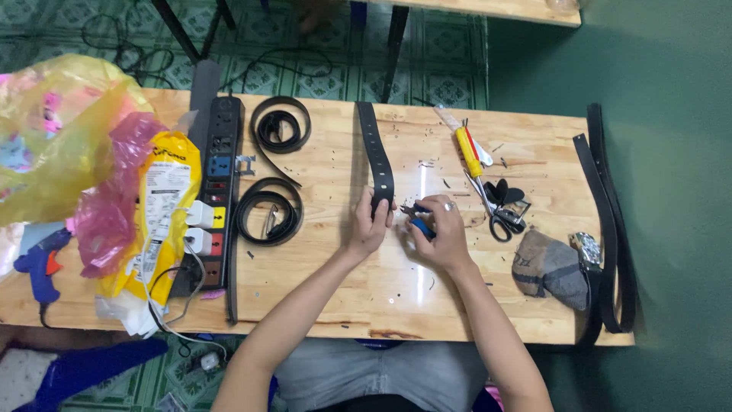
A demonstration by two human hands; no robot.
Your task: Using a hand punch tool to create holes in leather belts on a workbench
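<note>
Head view: left hand [369, 221] pins the black belt strap [377, 152] end flat mid-table, right hand [441, 233] closed around blue-handled pliers [418, 219] at its tip, likely punching or trimming; next needs steady alignment.

The table [328, 290] is showing pale varnished wood, smooth, catching a streak of glare and dusted with dark scraps. On it, the strap [377, 152] under the left hand [368, 225] is looking like matt black leather. The right hand [441, 233] is gripping pliers [418, 221] with blue plastic handles and wearing a metal ring. Right of the strap, scissors [496, 214] are showing dull metal blades; left, thin plastic bags [69, 145] are glistening.
</note>
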